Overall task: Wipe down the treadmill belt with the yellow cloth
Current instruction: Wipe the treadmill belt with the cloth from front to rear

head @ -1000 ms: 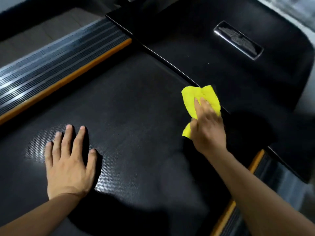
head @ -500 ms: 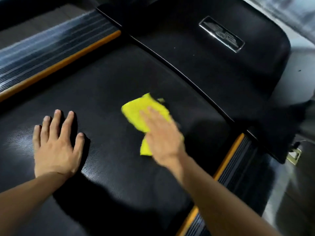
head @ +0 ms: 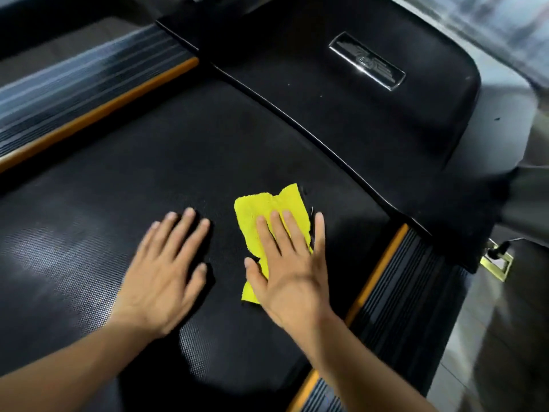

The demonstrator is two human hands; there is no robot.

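Pressing flat on the yellow cloth (head: 269,215), the right hand (head: 289,269) is laid with its fingers straight and slightly spread — no pinch, no curl round the fabric. The cloth is thereby held against the treadmill belt (head: 148,173) by palm pressure alone, which, as a judgement, suits a sweeping stroke better than a grip would. Its near corner is seen poking out below the thumb, and its far edge is seen beyond the fingertips; the middle is hidden under the palm. The cloth lies right of the belt's centre, well short of the belt's far edge.

Just left of it, apart from the cloth, the left hand (head: 166,269) is spread flat on the bare belt, fingers extended and holding nothing. It is probably placed there as a brace while the body leans forward, though that is only inferred.

To the right, the orange-edged side rail (head: 410,281) is seen, and a matching rail (head: 89,93) runs along the far left. Beyond the belt, the black motor cover (head: 356,120) is reached, with a silver badge (head: 367,61) set in it.

No containers are visible — nothing in view holds or is held inside anything else.
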